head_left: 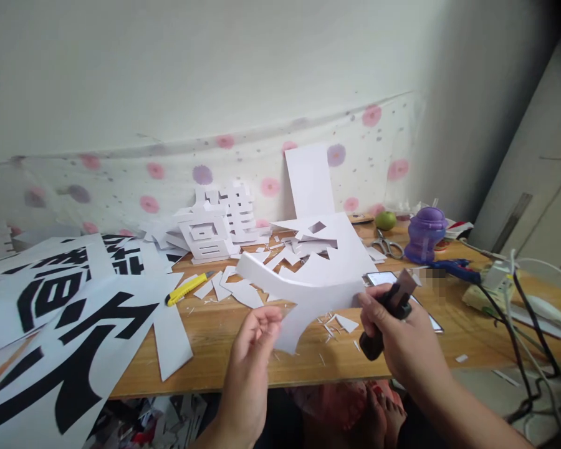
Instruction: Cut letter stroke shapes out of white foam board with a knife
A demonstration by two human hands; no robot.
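Note:
My left hand [255,349] pinches the lower left part of a curved, white cut-out piece of foam board [308,305], held above the table. At its right end, the thumb and fingertips of my right hand [397,321] touch the same piece. That right hand is also closed around a black-handled utility knife [373,344], whose broad blade points up and away from the board. Below lie small white offcuts [343,323]. A yellow box cutter [187,289] rests on the table to the left, its tip toward the scraps.
Large printed sheets with black characters [88,349] cover the left side. Cut white characters [206,231] stand at the back. On the right are scissors [387,245], a purple bottle [425,234], a phone [381,279], blue-handled pliers [455,269] and a power strip [493,287] with cables.

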